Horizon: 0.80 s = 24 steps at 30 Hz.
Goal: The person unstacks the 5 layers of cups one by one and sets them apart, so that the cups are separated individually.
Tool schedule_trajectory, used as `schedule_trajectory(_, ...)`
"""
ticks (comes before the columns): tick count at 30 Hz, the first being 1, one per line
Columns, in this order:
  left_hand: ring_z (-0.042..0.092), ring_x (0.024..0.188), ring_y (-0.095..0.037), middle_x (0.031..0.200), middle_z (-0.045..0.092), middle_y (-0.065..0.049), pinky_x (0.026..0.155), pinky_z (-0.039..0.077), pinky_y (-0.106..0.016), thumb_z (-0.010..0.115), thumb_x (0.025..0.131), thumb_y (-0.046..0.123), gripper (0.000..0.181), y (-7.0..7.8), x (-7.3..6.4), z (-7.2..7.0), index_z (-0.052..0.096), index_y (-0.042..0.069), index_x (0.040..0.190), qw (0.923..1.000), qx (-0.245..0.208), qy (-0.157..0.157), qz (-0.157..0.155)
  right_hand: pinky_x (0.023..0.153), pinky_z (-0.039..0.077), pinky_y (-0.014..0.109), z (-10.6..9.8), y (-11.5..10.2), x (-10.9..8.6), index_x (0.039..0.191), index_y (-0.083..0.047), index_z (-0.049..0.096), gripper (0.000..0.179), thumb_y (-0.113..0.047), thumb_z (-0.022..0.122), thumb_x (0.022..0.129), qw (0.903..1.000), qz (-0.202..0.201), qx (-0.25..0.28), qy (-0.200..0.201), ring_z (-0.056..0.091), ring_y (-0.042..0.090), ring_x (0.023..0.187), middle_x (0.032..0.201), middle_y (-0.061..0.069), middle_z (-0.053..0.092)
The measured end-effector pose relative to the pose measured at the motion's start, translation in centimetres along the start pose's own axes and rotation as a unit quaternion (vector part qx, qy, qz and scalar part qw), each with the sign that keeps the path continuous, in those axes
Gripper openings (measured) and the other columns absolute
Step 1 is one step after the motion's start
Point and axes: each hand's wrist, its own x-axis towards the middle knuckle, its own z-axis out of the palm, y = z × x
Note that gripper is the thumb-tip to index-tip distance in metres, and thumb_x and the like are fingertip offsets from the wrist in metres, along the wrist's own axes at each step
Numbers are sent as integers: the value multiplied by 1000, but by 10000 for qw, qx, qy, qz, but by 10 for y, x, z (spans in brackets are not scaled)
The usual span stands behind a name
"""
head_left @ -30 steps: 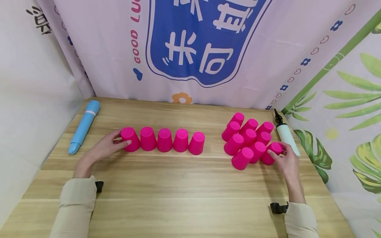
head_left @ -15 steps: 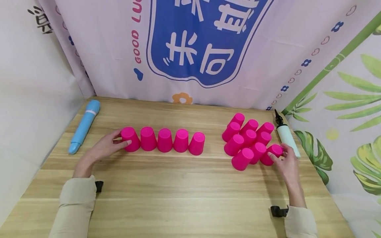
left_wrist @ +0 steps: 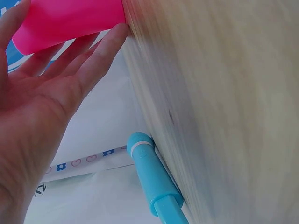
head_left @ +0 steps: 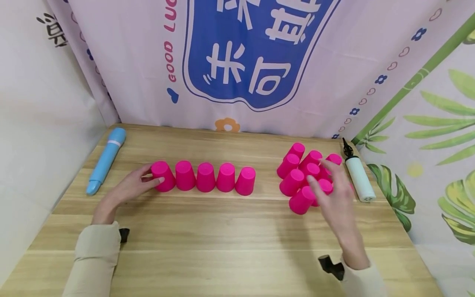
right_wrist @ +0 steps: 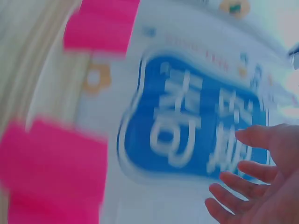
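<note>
Pink cups stand upside down in a row on the wooden table in the head view. At its left end my left hand holds the leftmost cup, thumb on the near side. The left wrist view shows the fingers along the side of that pink cup. To the right is a cluster of more upturned pink cups. Over its right part hovers my right hand, fingers spread and holding nothing; it hides some cups. In the blurred right wrist view this hand is apart from the cups.
A light blue microphone-shaped thing lies at the table's left edge. A pale green hand pump with a black nozzle lies beside the cluster on the right. Printed cloth hangs behind the table.
My right hand has let go of the cup at the cluster's right front and has risen leftward over the cluster. My left hand stays on the leftmost cup of the row.
</note>
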Motion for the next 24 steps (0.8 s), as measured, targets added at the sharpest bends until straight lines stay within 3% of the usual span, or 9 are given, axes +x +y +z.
schedule_trajectory(2, 38, 129, -49, 147, 34, -26, 102, 38, -60, 58, 95, 41, 73, 0, 0, -1, 28, 1, 149, 10000, -4, 15, 28, 92, 46, 22, 18, -13, 3, 131, -3, 53, 53, -5, 75, 83, 9989, -194, 165, -392, 54, 27, 112, 127, 13, 56)
schedule_trajectory(6, 39, 129, -49, 147, 36, -25, 102, 39, -60, 59, 95, 39, 72, 1, -1, -1, 29, 1, 149, 10000, -37, 20, 68, 90, 52, 41, 55, -26, 8, 132, -1, 52, 55, -11, 76, 83, 9905, -200, 461, -1278, 56, 28, 110, 126, 14, 56)
schedule_trajectory(11, 40, 128, -49, 146, 36, -26, 101, 39, -60, 59, 95, 39, 72, 1, -2, -1, 30, 2, 149, 10000, -42, 24, 32, 91, 52, 44, 97, -31, 13, 136, -2, 48, 63, -20, 77, 83, 9762, -76, 284, -2150, 56, 32, 113, 129, 15, 54)
schedule_trajectory(16, 40, 128, -49, 146, 36, -26, 101, 40, -60, 60, 95, 41, 74, 2, -2, -1, 29, 2, 149, 10000, -46, 7, -46, 95, 50, 46, 124, -33, 17, 134, 2, 50, 63, -18, 79, 82, 9727, -147, -24, -2318, 55, 34, 115, 126, 20, 56)
schedule_trajectory(24, 40, 128, -49, 146, 36, -25, 101, 40, -60, 59, 95, 41, 72, 1, -2, 0, 31, 2, 148, 10000, -83, 22, -23, 88, 54, 43, 139, -33, 16, 129, 0, 56, 53, -13, 77, 82, 9719, -54, -323, -2332, 59, 29, 109, 120, 14, 59)
